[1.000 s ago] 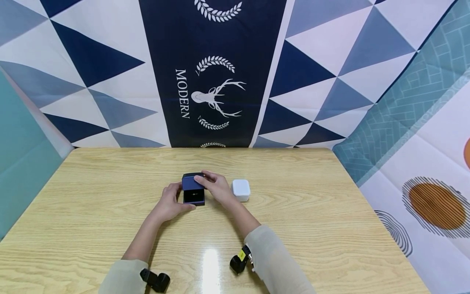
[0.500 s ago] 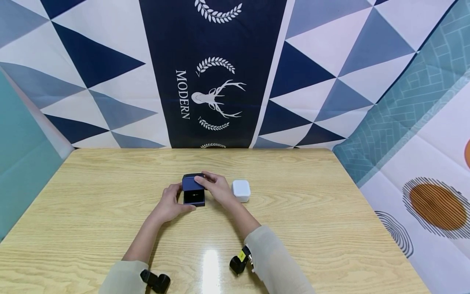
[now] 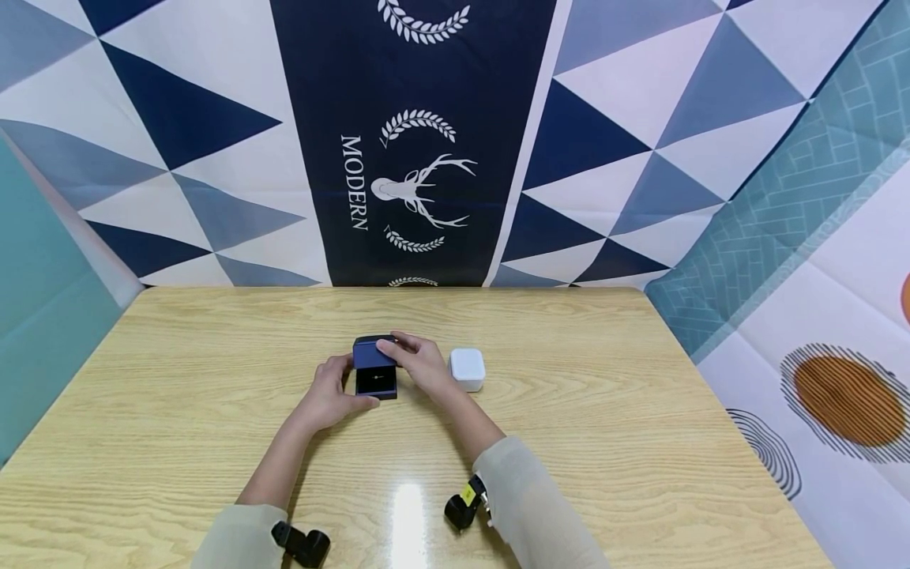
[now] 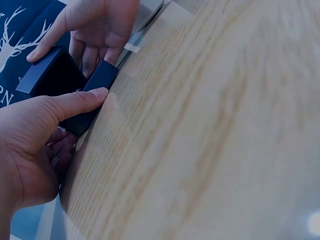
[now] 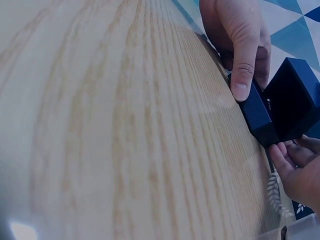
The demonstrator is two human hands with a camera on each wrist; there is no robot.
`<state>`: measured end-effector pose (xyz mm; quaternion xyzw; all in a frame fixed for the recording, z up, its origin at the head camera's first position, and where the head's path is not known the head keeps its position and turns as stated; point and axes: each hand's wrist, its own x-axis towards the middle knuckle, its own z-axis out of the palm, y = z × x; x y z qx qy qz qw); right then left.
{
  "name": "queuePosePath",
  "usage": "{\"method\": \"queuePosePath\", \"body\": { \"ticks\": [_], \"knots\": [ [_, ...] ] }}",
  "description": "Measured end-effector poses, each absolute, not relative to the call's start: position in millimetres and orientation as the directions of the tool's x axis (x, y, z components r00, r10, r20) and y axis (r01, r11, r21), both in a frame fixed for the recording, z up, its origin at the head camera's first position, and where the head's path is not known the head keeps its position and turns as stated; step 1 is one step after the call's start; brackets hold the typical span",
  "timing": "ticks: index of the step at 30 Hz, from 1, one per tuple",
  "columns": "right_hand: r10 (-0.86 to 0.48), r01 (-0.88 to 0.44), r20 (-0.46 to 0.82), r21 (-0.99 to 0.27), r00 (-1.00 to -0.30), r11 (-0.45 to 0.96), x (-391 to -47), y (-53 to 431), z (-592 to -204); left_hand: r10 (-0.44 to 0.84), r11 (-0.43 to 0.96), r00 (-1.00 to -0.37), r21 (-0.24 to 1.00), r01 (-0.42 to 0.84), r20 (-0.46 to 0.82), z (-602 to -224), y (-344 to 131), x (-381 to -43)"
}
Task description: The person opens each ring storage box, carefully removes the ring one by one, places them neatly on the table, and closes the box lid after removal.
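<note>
A dark blue ring box [image 3: 374,396] stands on the table with its lid [image 3: 370,353] raised. Inside, a small ring glints on the black lining; in the right wrist view the ring [image 5: 269,104] is only a bright speck. My left hand [image 3: 329,397] grips the base from the left, thumb along the front side [image 4: 102,75] and fingers curled at the far side. From the right, my right hand [image 3: 421,365] holds the box, its thumb on the lid and other fingers at the back and right side, partly hidden.
Just right of my right hand stands a white rounded cube-shaped box [image 3: 467,368]. The wooden table [image 3: 569,442] ends at a patterned cloth backdrop [image 3: 419,158]. Each sleeve carries a small black camera, such as the left camera [image 3: 302,545].
</note>
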<state>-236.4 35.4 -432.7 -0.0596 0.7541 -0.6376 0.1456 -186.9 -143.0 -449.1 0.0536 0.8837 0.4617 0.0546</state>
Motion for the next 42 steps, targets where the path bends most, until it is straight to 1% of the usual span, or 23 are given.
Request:
{"method": "queuePosePath", "body": {
  "ticks": [20, 25, 32, 42],
  "knots": [
    [-0.273, 0.099, -0.144, -0.980, -0.951, 0.174, -237.6, 35.6, -432.5, 0.147, 0.572, -0.988, 0.819, 0.046, -0.047, -449.5, -143.1, -187.4],
    [-0.267, 0.105, -0.152, -0.978, -0.951, 0.182, -236.8, 35.8, -431.6, 0.144, 0.566, -0.989, 0.822, 0.065, -0.021, -450.6, -143.1, -186.5],
    [-0.277, 0.105, -0.152, -0.978, -0.949, 0.179, -237.9, 35.9, -431.6, 0.147, 0.566, -0.988, 0.823, 0.042, -0.050, -448.8, -143.4, -186.3],
    [-0.266, 0.097, -0.148, -0.976, -0.953, 0.197, -237.8, 35.3, -432.5, 0.141, 0.568, -0.989, 0.822, 0.037, -0.052, -450.0, -143.4, -187.0]
  ]
}}
